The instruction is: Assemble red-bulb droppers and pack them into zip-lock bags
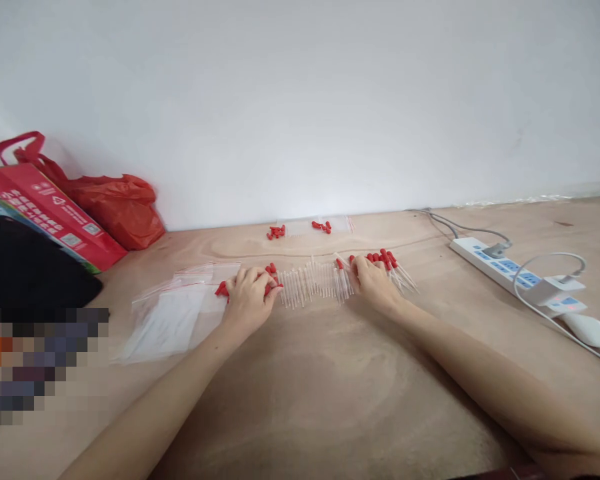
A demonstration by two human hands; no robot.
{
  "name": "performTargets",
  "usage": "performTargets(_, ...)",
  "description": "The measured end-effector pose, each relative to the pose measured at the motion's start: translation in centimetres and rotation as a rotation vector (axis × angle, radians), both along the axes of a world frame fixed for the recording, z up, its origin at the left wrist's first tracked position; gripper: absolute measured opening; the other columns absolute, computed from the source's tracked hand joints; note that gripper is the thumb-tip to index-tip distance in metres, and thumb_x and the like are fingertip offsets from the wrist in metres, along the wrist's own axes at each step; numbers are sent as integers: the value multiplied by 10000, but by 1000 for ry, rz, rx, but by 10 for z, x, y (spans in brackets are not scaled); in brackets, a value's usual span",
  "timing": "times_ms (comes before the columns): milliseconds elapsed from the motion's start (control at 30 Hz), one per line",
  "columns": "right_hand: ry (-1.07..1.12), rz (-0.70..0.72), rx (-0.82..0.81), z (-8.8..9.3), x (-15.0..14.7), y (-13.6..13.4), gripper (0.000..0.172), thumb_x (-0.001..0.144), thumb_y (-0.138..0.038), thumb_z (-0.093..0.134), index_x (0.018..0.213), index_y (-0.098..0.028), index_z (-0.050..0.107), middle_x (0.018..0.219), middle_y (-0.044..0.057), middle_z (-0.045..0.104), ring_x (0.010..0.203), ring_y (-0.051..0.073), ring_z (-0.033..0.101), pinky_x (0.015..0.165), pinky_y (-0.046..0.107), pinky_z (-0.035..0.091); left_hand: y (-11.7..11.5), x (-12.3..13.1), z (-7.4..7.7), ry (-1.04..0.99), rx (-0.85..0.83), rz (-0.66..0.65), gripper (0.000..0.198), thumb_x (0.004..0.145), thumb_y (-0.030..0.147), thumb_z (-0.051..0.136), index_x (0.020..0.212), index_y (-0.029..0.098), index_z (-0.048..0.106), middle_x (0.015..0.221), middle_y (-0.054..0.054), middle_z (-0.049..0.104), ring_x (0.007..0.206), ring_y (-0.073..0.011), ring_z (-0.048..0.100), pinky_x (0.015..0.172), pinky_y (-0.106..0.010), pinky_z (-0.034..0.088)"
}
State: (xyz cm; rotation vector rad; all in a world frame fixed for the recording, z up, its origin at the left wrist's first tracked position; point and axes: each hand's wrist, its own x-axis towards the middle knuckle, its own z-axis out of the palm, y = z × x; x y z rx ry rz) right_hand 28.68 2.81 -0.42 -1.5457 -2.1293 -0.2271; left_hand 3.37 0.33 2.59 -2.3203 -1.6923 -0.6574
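Clear thin dropper tubes (293, 290) lie side by side in a row on the wooden table, between my two hands. My left hand (250, 293) is at the row's left end, fingers curled down over a cluster of small red rubber bulbs (222, 289); one red bulb (275, 288) shows at its fingertips. At the right end, my right hand (373, 280) is closed around a dropper (351, 259), its red bulb showing by the fingertips and the rest mostly hidden. A tube with a red bulb (339, 264) lies just left of it. Several bulb-topped droppers (390, 261) are heaped beyond that hand.
Clear zip bags (167, 320) lie on the left. Another bag (300, 227) with red bulbs on and beside it lies near the wall. At far left stand a red carton (55, 213) and a red plastic bag (125, 207). A power strip (500, 267) with cables lies right.
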Motion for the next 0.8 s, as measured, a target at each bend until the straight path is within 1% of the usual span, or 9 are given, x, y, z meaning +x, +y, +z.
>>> performTargets(67, 84, 198, 78, -6, -7, -7, 175, 873, -234, 309, 848, -148, 459, 775, 71, 601, 679, 171, 522, 692, 296, 297, -6, 3, -7, -63, 47, -149, 160, 817, 312, 459, 772, 183, 542, 841, -43, 600, 851, -211, 505, 761, -371, 327)
performTargets(133, 125, 355, 130, -13, -15, -17, 167, 877, -208, 312, 913, -149, 464, 797, 64, 604, 695, 159, 517, 713, 292, 294, -11, 7, -18, -99, 59, -273, 170, 850, 297, 401, 796, 180, 512, 786, -27, 613, 790, -179, 532, 801, -361, 319)
performTargets(233, 111, 497, 150, -19, -26, -29, 199, 873, -162, 324, 994, -156, 483, 789, 53, 605, 684, 142, 511, 734, 293, 287, -14, 11, -34, -133, 82, -322, 186, 865, 321, 389, 826, 179, 502, 756, -11, 630, 729, -153, 559, 852, -363, 285)
performTargets(300, 82, 554, 153, -21, -30, -34, 214, 864, -141, 338, 1004, -161, 499, 775, 43, 604, 665, 132, 504, 735, 295, 282, -14, 12, -40, -153, 93, -333, 193, 865, 336, 399, 886, 180, 511, 775, -8, 647, 728, -146, 578, 864, -361, 271)
performTargets(367, 64, 582, 161, -22, -32, -35, 222, 856, -128, 347, 1004, -156, 509, 770, 38, 601, 662, 128, 500, 732, 296, 278, -14, 13, -41, -158, 99, -346, 205, 868, 330, 399, 945, 187, 523, 792, -9, 659, 753, -146, 591, 864, -356, 268)
performTargets(433, 57, 582, 170, -22, -33, -35, 226, 851, -125, 349, 1002, -146, 516, 750, 36, 593, 654, 128, 492, 726, 298, 277, -14, 13, -40, -161, 108, -362, 210, 875, 317, 390, 956, 197, 542, 798, -7, 665, 766, -143, 596, 864, -354, 265)
performTargets(567, 53, 550, 156, -22, -31, -35, 230, 850, -129, 345, 984, -144, 531, 706, 30, 571, 630, 131, 475, 709, 300, 279, -15, 14, -38, -180, 111, -377, 205, 881, 295, 384, 906, 209, 569, 811, -5, 670, 771, -139, 594, 870, -359, 257)
performTargets(800, 57, 564, 109, -20, -30, -37, 208, 854, -166, 356, 968, -146, 529, 776, 45, 598, 656, 133, 489, 696, 297, 278, -18, 15, -35, -196, 95, -375, 202, 881, 270, 376, 859, 202, 565, 805, -8, 665, 772, -136, 592, 876, -360, 265)
